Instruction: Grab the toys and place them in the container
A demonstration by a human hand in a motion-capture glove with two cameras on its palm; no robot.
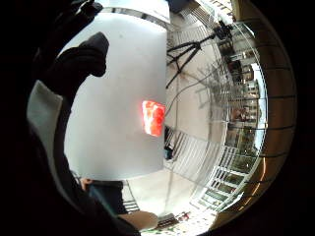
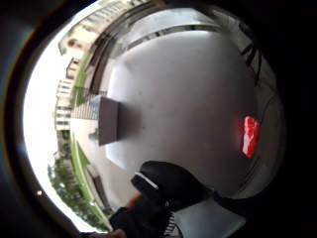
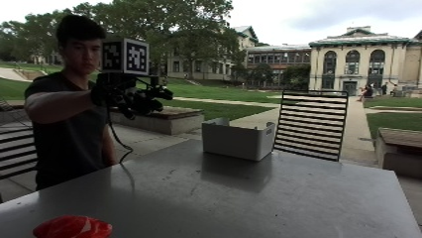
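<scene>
Outside view: the gloved right hand (image 3: 135, 99) is raised well above the table (image 3: 217, 198), with nothing held in it; its fingers (image 1: 81, 56) are seen loosely curled in the palm views and touch no object. A red toy (image 3: 73, 227) lies on the table near its front edge, well apart from the white container (image 3: 237, 139) set at the far side.
</scene>
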